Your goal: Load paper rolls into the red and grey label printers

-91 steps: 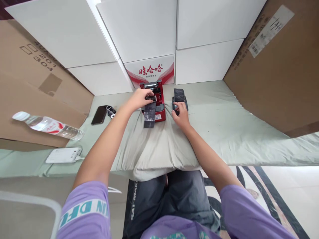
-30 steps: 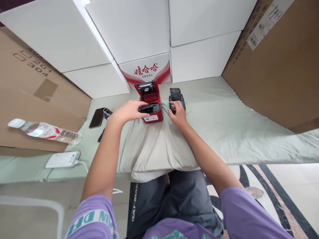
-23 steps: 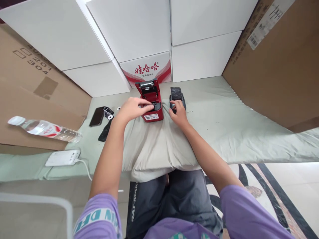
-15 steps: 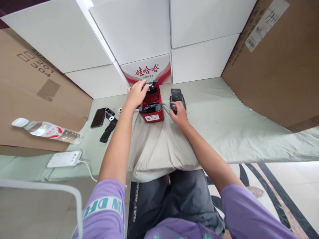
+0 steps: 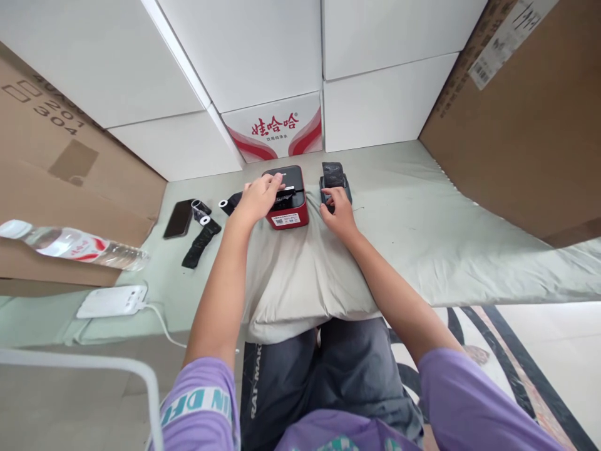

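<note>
A small red and black printer [image 5: 287,218] sits on the cloth-covered surface, its black lid down. My left hand [image 5: 257,199] lies on the left side of that lid, fingers stretched out and holding nothing. Just left of it, a black roll with a white core [image 5: 226,205] lies partly behind my wrist. To the printer's right, my right hand [image 5: 339,213] has its fingers curled on a small black device [image 5: 347,186]. A wide black strip [image 5: 333,175] lies across the device's far end. The fingers hide the device's near part.
Left on the cloth [image 5: 413,207] are a phone [image 5: 178,219], a second roll [image 5: 205,220] with a black strip, a white power bank [image 5: 113,302] with cable and a water bottle [image 5: 79,244]. White boxes [image 5: 389,100] stand behind; a brown carton [image 5: 526,138] stands right.
The printer's lid was up with its red inside showing; now it is down under my left hand. My right hand stays on the small black device.
</note>
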`<state>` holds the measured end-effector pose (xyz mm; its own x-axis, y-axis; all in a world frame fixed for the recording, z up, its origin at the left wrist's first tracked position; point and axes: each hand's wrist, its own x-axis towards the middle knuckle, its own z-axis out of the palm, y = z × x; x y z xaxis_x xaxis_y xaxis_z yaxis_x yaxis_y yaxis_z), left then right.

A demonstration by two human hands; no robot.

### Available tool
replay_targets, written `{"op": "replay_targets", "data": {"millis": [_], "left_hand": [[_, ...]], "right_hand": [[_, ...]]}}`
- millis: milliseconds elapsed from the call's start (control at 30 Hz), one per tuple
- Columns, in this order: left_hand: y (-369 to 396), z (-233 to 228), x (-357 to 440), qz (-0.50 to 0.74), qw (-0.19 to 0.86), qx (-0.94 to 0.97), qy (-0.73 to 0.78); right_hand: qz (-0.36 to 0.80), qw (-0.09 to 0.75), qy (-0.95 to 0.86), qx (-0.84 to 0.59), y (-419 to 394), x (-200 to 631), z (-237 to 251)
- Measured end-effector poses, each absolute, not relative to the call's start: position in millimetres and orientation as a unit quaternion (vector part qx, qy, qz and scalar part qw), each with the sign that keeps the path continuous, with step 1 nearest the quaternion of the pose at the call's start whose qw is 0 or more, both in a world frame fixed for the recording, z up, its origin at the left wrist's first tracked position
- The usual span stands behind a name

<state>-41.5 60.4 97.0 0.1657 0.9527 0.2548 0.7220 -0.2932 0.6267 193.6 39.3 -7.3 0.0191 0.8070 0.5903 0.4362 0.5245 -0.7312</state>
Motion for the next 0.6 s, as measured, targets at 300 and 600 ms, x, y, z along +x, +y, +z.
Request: {"op": "replay_targets", "data": {"millis": [300,600], "left_hand": [[51,97,-41,0.336,0.194,0.732,0.559],[66,63,-52,0.49,0.206,0.666,0.523]], "right_hand": [[0.165,0.535,-0.687,-0.463,36,193,-4],[0.294,0.558,-0.64,-0.439,29,184,9]]}}
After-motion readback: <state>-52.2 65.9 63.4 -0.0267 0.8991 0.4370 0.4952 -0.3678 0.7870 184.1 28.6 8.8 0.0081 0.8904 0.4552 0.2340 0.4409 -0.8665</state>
